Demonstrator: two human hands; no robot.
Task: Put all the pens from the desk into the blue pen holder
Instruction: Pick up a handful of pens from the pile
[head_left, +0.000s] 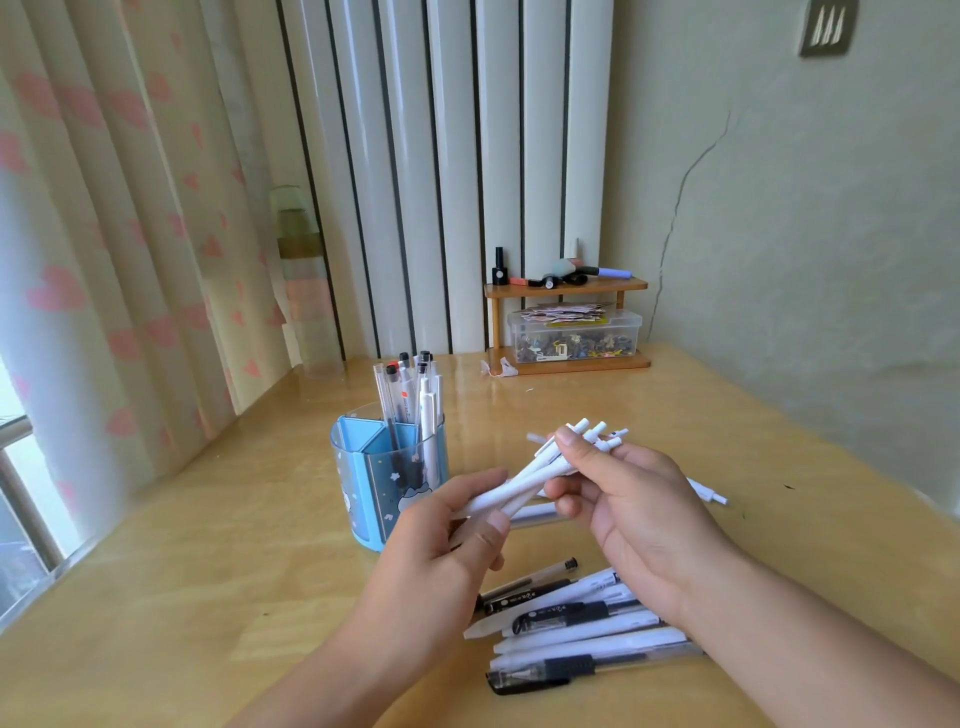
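Both hands grip one bundle of white pens (524, 480) just right of the blue pen holder (387, 475), left hand (447, 540) fingers clamped low, right hand (631, 506) clamped high, likely squaring it for insertion; more loose pens (582, 629) lie on the bench (208, 571) nearer the person.

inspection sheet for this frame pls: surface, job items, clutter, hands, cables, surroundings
Surface: wooden desk, glossy.
Job's things: blue pen holder upright, several pens in one compartment; bundle of white pens held above desk; loose pens lying near front edge; one white pen behind right hand.
Clutter: small wooden shelf with bottles, clear box under it.
Hands: left hand and right hand both grip the bundle.
Cables: nothing seen.
Surroundings: heart-print curtain, cracked wall.
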